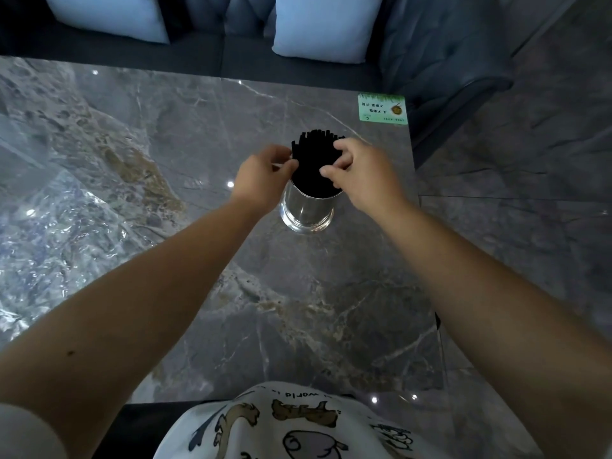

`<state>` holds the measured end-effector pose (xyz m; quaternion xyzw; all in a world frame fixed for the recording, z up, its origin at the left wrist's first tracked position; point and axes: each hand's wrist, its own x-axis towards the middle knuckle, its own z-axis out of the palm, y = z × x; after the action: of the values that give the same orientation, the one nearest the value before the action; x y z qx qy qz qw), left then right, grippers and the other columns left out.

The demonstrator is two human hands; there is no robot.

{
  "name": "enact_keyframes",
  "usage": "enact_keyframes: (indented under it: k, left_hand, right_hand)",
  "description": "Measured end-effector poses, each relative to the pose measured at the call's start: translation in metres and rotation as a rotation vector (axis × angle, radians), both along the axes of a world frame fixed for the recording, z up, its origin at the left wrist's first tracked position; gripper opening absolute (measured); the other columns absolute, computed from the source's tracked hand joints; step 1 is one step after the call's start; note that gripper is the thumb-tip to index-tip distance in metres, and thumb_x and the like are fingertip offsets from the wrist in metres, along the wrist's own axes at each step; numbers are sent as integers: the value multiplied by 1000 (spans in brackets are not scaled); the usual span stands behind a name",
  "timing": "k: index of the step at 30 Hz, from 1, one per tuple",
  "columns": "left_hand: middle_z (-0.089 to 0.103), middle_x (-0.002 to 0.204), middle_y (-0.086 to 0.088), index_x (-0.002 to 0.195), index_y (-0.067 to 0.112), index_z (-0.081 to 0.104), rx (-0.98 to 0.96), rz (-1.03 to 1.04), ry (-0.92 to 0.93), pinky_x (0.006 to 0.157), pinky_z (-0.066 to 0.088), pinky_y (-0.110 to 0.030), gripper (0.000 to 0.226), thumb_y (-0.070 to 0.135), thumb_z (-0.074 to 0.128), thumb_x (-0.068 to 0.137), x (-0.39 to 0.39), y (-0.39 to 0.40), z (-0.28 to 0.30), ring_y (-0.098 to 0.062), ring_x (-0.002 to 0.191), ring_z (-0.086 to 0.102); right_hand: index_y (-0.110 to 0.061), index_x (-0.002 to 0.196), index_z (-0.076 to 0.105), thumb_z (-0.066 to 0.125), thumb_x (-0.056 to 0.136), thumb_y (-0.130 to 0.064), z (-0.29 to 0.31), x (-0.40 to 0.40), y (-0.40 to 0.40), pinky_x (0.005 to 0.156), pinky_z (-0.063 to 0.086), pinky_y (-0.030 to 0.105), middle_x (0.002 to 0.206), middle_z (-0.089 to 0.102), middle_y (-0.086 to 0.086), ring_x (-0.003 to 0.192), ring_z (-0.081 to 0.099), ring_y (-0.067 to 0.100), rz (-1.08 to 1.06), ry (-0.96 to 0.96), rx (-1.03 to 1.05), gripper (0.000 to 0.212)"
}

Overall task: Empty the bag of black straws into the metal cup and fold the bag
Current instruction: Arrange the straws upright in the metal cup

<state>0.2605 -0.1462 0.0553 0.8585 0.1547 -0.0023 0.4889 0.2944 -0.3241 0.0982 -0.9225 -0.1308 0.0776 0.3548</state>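
Note:
A shiny metal cup [306, 213] stands on the grey marble table [231, 293], right of centre. A bundle of black straws [314, 164] stands upright in it and sticks out above the rim. My left hand [261, 180] touches the bundle's left side with its fingertips. My right hand [361, 170] pinches the bundle from the right, thumb and fingers on the straws. The clear plastic bag [66, 233] lies crumpled and flat on the table's left part, apart from both hands.
A green card [382, 107] lies at the table's far right corner. A dark sofa with two pale blue cushions [326, 24] runs behind the table. The table's right edge is close to the cup, with grey floor [513, 210] beyond.

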Motion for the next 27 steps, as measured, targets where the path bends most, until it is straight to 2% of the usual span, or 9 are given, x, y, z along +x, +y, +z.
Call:
enact_keyframes:
  k: [3, 6, 8, 11, 16, 20, 22, 24, 27]
  left_hand:
    - [64, 97, 15, 119, 24, 61, -13, 8, -30, 66, 40, -8, 28, 32, 60, 93, 1, -1, 2, 9, 79, 57]
    - [65, 94, 15, 116, 25, 63, 5, 15, -42, 65, 40, -5, 24, 31, 60, 93, 2, -2, 4, 12, 77, 57]
    - [65, 93, 14, 115, 24, 65, 13, 35, -65, 65, 40, -5, 23, 31, 60, 93, 1, -2, 5, 13, 76, 56]
    - [61, 103, 14, 121, 23, 62, 35, 47, -117, 63, 38, 0, 29, 32, 60, 93, 2, -1, 10, 13, 78, 54]
    - [64, 114, 5, 116, 21, 65, 66, 27, -153, 73, 40, -3, 27, 32, 62, 92, 12, 0, 20, 1, 87, 59]
    - [68, 107, 3, 103, 19, 70, 60, -15, -143, 80, 49, -17, 16, 27, 64, 91, 18, -2, 28, -6, 90, 62]
    - [68, 101, 4, 98, 20, 70, 49, -21, -129, 77, 48, -14, 11, 24, 64, 90, 20, -4, 31, -4, 87, 62]
    - [68, 95, 5, 94, 21, 69, 15, -16, -119, 70, 45, -7, 6, 22, 65, 90, 20, -5, 34, 1, 81, 60]
    - [68, 85, 5, 89, 20, 68, -107, 28, -147, 71, 50, -14, 3, 20, 65, 89, 20, -5, 40, 0, 74, 60]
  right_hand:
    - [-15, 123, 59, 68, 86, -31, 5, 3, -5, 78, 55, 33, 95, 71, -2, 79, 68, 14, -1, -48, -36, 41]
    - [-17, 104, 68, 65, 88, -31, 10, 13, -15, 74, 52, 26, 90, 69, -4, 78, 64, 10, -81, -127, -16, 22]
    - [-16, 97, 71, 64, 89, -29, 11, 22, -23, 71, 50, 22, 85, 67, -6, 76, 61, 6, -126, -170, -4, 17]
    - [-15, 105, 71, 65, 89, -30, 9, 33, -29, 75, 47, 21, 92, 68, -5, 82, 59, 6, -121, -117, -17, 23]
    - [-15, 113, 69, 68, 87, -32, 5, 45, -21, 86, 48, 22, 106, 70, -2, 93, 60, 7, -49, -12, -19, 31]
    - [-20, 105, 73, 68, 86, -30, 4, 48, -15, 64, 36, 0, 94, 69, -11, 78, 57, -5, -25, -18, -30, 21]
    - [-25, 95, 73, 68, 86, -30, 5, 49, -14, 57, 34, -2, 81, 65, -19, 70, 55, -12, -21, -19, -27, 12]
    - [-28, 87, 72, 69, 85, -29, 5, 48, -14, 58, 35, -1, 74, 62, -21, 68, 55, -16, -28, -12, 6, 4]
    - [-28, 83, 69, 69, 84, -26, 12, 49, -16, 70, 45, 13, 77, 65, -16, 73, 59, -4, -59, -16, 122, 2]
